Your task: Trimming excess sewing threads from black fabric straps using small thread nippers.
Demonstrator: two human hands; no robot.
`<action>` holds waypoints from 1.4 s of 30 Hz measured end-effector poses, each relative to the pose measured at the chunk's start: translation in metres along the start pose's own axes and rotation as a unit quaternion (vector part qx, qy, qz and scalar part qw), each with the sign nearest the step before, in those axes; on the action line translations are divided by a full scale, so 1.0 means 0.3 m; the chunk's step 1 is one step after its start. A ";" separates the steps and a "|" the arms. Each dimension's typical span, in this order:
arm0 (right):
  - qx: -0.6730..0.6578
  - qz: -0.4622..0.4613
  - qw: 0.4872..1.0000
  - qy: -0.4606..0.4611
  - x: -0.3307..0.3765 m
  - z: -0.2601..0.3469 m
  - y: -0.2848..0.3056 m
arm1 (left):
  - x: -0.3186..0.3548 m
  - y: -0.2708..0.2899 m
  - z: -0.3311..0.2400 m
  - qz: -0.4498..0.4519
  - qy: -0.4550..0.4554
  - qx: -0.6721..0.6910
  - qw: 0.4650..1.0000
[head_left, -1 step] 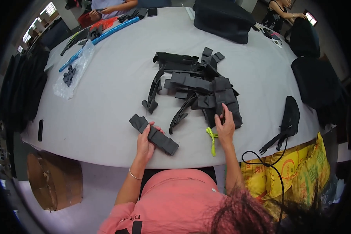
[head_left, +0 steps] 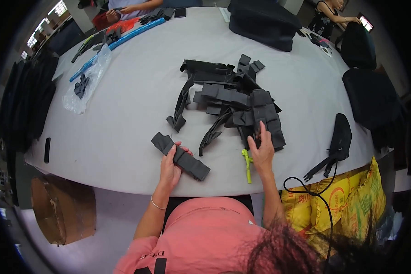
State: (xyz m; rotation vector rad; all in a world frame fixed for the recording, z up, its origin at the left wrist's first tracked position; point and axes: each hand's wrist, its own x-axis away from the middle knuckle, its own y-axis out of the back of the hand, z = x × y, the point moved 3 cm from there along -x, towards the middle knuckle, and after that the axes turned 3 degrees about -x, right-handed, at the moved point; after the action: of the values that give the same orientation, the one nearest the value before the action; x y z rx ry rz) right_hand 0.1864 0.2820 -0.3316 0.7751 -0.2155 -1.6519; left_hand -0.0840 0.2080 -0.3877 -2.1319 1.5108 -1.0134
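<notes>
My left hand [head_left: 170, 170] is closed round a dark grey folded fabric strip [head_left: 190, 165], held slanting just above the near part of the table. At the near right edge of a pile of similar dark grey fabric strips [head_left: 226, 97], my right hand [head_left: 263, 153] is open. Its index finger points forward over the pile and its thumb stands apart; the other fingers are partly hidden. Just left of that hand lies a slim neon yellow-green thing [head_left: 247, 166], its kind unclear.
A pale table [head_left: 123, 123] spreads out ahead. Plastic bag [head_left: 84, 89] and blue roll [head_left: 134, 34] lie far left; a black bag [head_left: 262, 25] stands at the back. Black buckled pouch [head_left: 339, 139] is at right. Cardboard box [head_left: 64, 212] and yellow sacks [head_left: 338, 201] flank me. Two people are beyond.
The thumb of my right hand has shifted slightly left, further from the index finger. My left hand keeps its hold on the fabric strip.
</notes>
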 end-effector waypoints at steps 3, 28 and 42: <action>0.052 0.094 0.991 0.084 0.060 0.091 -0.044 | 0.002 -0.012 0.001 0.013 -0.008 0.001 1.000; 0.201 0.293 0.864 0.358 0.017 0.399 -0.249 | 0.063 -0.121 -0.157 0.022 -0.065 -0.103 0.992; 0.098 0.218 0.938 0.249 0.022 0.299 -0.262 | 0.074 -0.176 -0.151 0.071 0.010 -0.113 0.991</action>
State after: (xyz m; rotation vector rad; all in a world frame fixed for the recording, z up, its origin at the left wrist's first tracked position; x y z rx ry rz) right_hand 0.0696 0.2707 -0.3084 1.1765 -0.1760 -0.9862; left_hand -0.0765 0.2134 -0.3153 -2.1264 1.8361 -0.8531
